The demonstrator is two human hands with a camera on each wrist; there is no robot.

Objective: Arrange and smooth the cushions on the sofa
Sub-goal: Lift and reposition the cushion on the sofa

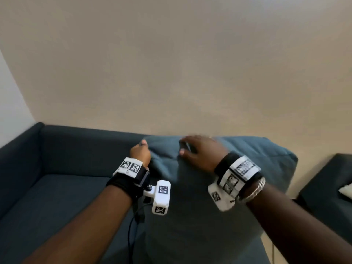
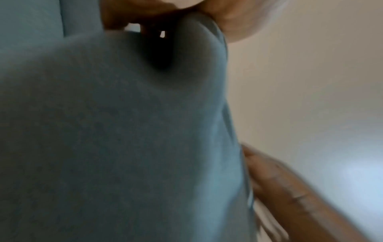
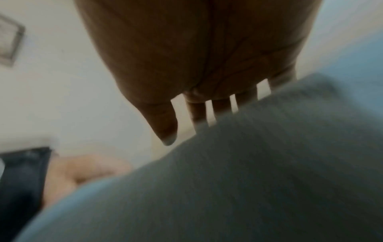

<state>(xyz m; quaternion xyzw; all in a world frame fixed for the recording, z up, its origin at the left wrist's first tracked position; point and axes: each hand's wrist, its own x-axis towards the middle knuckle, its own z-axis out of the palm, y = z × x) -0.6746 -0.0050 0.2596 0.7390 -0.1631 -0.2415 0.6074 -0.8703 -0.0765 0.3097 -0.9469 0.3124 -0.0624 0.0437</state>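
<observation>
— What's on the left?

— A dark blue sofa (image 1: 57, 187) with soft, flat cloth. Its seat at 9 o'clock has open room.

— And the hands?

— The left hand (image 1: 140, 152) is curled tight on the top left corner of a puffy blue-gray cushion (image 1: 200, 197), bunching the cloth. The cushion stands up on the seat, at the middle. At 1 o'clock the right hand (image 1: 202, 151) lies on its top edge, fingers spread, maybe pressing; it's blurry.
</observation>
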